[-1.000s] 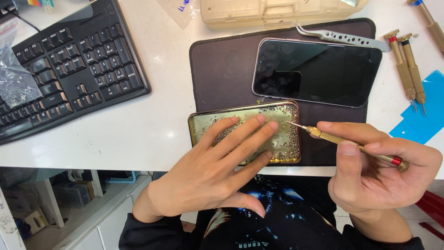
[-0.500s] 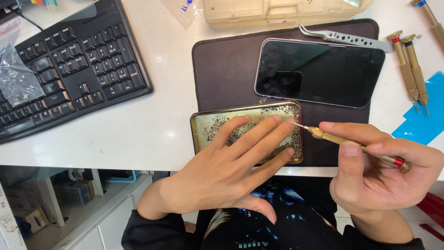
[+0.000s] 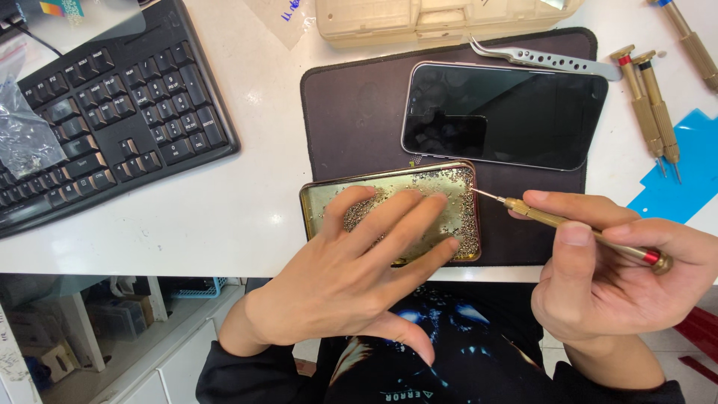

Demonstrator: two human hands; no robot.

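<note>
Fingers of left hand spread flat, now reaching further right across gold tray of tiny screws at near bench edge, right hand pinching screwdriver, tip unmoved at tray's right rim.

Black keyboard, dark phone, tweezers, perhaps a beige parts case above.

On the counter, a keyboard lies left of a mat. A phone rests on the mat, tweezers behind it, and a screw tray before it. Two screwdrivers lie right of the mat.
</note>
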